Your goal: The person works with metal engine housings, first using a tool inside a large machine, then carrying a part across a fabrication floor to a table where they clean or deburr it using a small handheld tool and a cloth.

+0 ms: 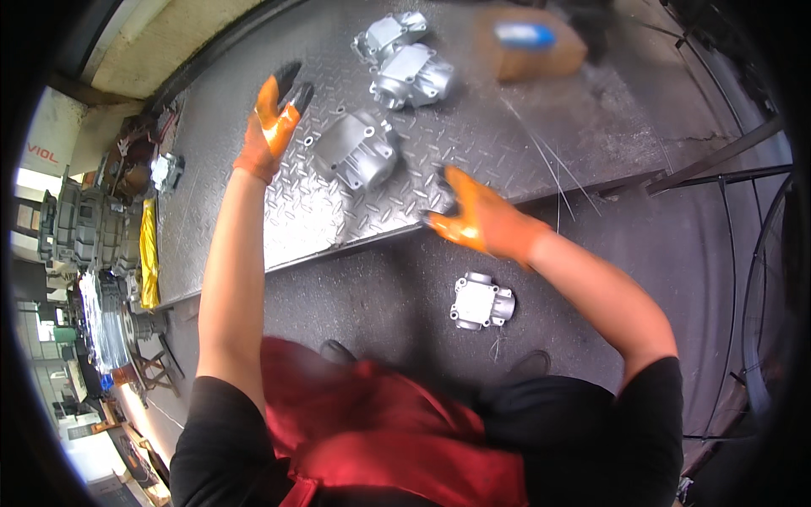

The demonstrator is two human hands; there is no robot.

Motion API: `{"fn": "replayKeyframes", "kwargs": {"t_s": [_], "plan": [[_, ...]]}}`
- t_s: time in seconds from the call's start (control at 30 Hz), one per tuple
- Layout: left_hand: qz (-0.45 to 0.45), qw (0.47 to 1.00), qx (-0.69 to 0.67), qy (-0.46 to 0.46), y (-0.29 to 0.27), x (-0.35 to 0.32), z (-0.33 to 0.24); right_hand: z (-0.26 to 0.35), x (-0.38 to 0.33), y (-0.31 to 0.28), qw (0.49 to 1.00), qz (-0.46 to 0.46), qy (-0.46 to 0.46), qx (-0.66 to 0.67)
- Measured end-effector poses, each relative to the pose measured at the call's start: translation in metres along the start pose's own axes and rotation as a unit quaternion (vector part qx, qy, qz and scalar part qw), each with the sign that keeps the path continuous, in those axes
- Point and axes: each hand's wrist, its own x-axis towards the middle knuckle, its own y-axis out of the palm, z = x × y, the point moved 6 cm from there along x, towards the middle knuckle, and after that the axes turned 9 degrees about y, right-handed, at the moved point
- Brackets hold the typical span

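A silver cast-metal housing (359, 150) with bolt holes and a flat face lies on the diamond-plate metal table (304, 220). To its left, my left hand (275, 120), in an orange glove with dark fingertips, is raised with its fingers apart. My right hand (481, 215), gloved the same way, is at the table's near edge, to the right of the housing. Its thumb and fingers are spread and hold nothing. Neither hand appears to touch the housing. Behind it, two similar housings, one nearer (412, 76) and one farther (390, 35), sit close together.
On the floor below the table edge rests another housing (481, 302). A brown box (541, 55) with a blue patch stands at the back right, near thin wires (549, 160). Larger castings (89, 228) and a yellow wrapped thing (149, 253) are at the left.
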Motion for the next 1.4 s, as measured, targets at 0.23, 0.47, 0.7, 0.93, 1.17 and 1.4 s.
{"fn": "replayKeyframes", "kwargs": {"t_s": [0.23,0.47,0.7,0.93,1.17,1.4], "plan": [[-0.03,0.974,0.092,-0.204,0.026,-0.032,0.101,0.031,0.113,0.068,0.982,-0.183,0.015,-0.039],[-0.044,0.976,0.128,-0.173,0.096,-0.068,0.033,-0.006,0.028,0.058,0.973,-0.226,-0.044,-0.034],[0.081,0.988,0.005,-0.134,0.131,-0.07,0.055,-0.013,-0.026,0.052,0.96,-0.227,0.016,-0.161],[0.042,0.967,0.202,0.15,0.114,-0.038,-0.038,-0.087,-0.058,-0.134,0.829,-0.329,0.288,-0.35],[0.003,0.983,0.154,0.101,0.121,-0.022,-0.098,-0.172,-0.068,-0.107,0.921,-0.063,0.384,-0.021],[0.052,0.988,0.134,0.065,0.14,-0.027,-0.109,-0.168,-0.081,-0.134,0.942,-0.107,0.301,0.107]]}}
